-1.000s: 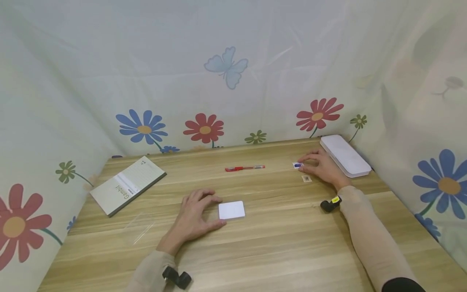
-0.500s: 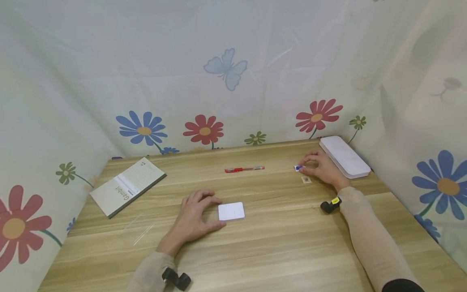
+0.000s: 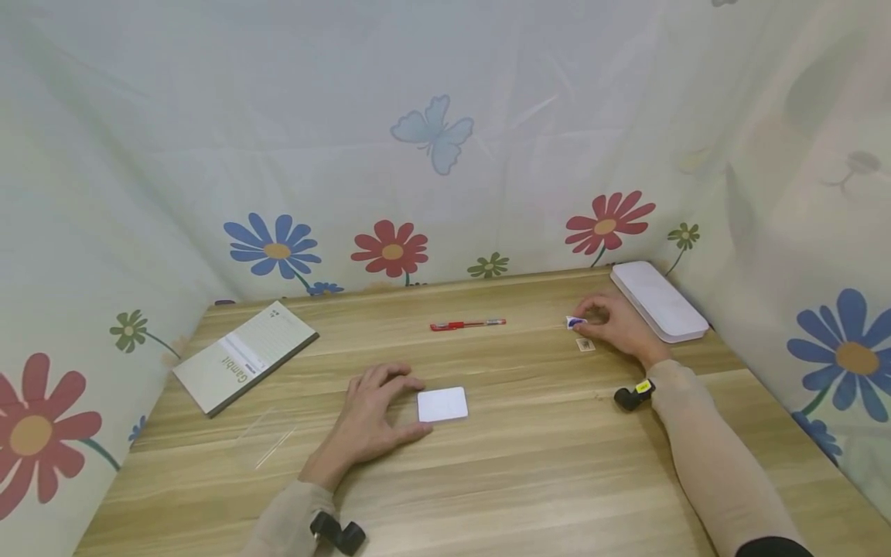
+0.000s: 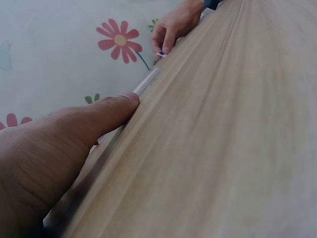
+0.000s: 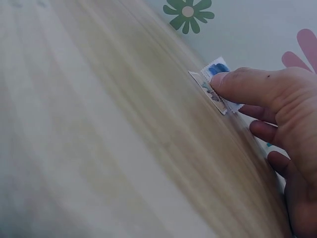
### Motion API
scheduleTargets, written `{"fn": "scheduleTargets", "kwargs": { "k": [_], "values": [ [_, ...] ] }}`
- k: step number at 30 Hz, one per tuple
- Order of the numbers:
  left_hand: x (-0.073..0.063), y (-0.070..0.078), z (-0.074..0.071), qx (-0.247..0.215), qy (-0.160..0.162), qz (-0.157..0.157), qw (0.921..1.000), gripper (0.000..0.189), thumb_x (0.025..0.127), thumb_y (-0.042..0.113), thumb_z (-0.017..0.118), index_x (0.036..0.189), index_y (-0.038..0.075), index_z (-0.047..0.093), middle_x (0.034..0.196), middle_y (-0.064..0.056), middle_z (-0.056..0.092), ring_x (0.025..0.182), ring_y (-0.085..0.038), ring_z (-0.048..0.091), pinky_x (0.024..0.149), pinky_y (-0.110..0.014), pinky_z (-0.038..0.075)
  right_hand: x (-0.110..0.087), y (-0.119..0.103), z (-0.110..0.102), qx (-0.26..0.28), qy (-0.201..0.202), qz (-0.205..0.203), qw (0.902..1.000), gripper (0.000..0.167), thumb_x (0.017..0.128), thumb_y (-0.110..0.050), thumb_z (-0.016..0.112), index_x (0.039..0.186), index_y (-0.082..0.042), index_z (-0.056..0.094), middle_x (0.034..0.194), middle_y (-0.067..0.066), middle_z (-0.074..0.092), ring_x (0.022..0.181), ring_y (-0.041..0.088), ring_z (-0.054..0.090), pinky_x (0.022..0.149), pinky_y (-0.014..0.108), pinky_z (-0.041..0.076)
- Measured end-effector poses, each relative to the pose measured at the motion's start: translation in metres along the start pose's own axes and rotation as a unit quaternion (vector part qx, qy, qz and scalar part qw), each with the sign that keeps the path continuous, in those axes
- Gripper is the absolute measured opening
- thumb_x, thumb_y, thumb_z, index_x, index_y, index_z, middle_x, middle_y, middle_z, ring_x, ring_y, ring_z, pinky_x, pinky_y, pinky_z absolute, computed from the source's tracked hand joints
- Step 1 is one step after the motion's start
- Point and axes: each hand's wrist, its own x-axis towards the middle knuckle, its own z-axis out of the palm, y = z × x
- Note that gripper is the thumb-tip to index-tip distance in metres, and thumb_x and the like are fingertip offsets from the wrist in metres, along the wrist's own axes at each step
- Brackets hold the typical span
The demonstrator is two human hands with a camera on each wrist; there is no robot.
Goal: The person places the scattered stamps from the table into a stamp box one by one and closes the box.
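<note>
Blue stamp (image 3: 574, 322) shifted nearer tan stamp (image 3: 585, 344), now tilted just beside it | right grip (image 3: 618, 325): clamped on blue stamp | left grip (image 3: 369, 411): spread at white card (image 3: 443, 404) | advise: pinch lightly, avoid creasing

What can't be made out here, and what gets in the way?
Blue stamp, right wrist view: partly covered by the right hand.
Beige stamp, head view: its picture is too small to read.
Notebook, head view: the smaller lettering is too tiny to read.
Left hand, left wrist view: cut off by the left edge.
</note>
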Motion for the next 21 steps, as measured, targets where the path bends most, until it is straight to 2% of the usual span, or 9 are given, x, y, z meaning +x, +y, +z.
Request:
{"fn": "scheduleTargets", "kwargs": {
  "k": [4, 6, 15, 21],
  "values": [
    [0.0002, 0.0001, 0.0001, 0.002, 0.000, 0.001, 1.0000, 0.065, 0.083, 0.065, 0.092, 0.137, 0.033, 0.074, 0.157, -0.003, 0.058, 0.150, -0.033, 0.048, 0.121, -0.063, 0.029, -0.0015, -0.0005, -0.0004, 0.024, -0.007, 0.012, 0.9996, 0.023, 0.096, -0.012, 0.089, 0.114, -0.004, 0.077, 0.114, 0.014, 0.079, 0.112, 0.029, 0.069, 0.105, 0.032, 0.050],
    [0.0002, 0.0001, 0.0001, 0.003, 0.000, 0.002, 1.0000, 0.065, 0.083, 0.065, 0.091, 0.138, 0.033, 0.074, 0.157, -0.004, 0.058, 0.150, -0.033, 0.048, 0.120, -0.064, 0.029, -0.0020, -0.0011, -0.0009, 0.032, -0.007, 0.016, 0.9993, 0.024, 0.096, -0.012, 0.089, 0.115, -0.003, 0.076, 0.113, 0.015, 0.079, 0.109, 0.029, 0.070, 0.100, 0.027, 0.051],
    [0.0008, -0.0004, 0.0003, 0.005, -0.004, 0.007, 1.0000, 0.066, 0.084, 0.065, 0.090, 0.139, 0.033, 0.075, 0.158, -0.005, 0.057, 0.150, -0.034, 0.047, 0.121, -0.064, 0.029, -0.0028, -0.0003, -0.0021, 0.045, -0.003, 0.028, 0.9986, 0.024, 0.098, -0.010, 0.086, 0.117, 0.000, 0.074, 0.109, 0.019, 0.075, 0.100, 0.028, 0.066, 0.090, 0.024, 0.049],
    [0.0010, -0.0008, 0.0008, 0.005, -0.002, 0.011, 0.9999, 0.066, 0.084, 0.065, 0.091, 0.138, 0.032, 0.075, 0.158, -0.005, 0.058, 0.150, -0.033, 0.047, 0.120, -0.063, 0.029, -0.0055, -0.0012, -0.0071, 0.040, 0.001, 0.042, 0.9983, 0.024, 0.101, -0.016, 0.085, 0.119, -0.005, 0.074, 0.112, 0.015, 0.077, 0.100, 0.020, 0.068, 0.088, 0.022, 0.049]
  ]
}}
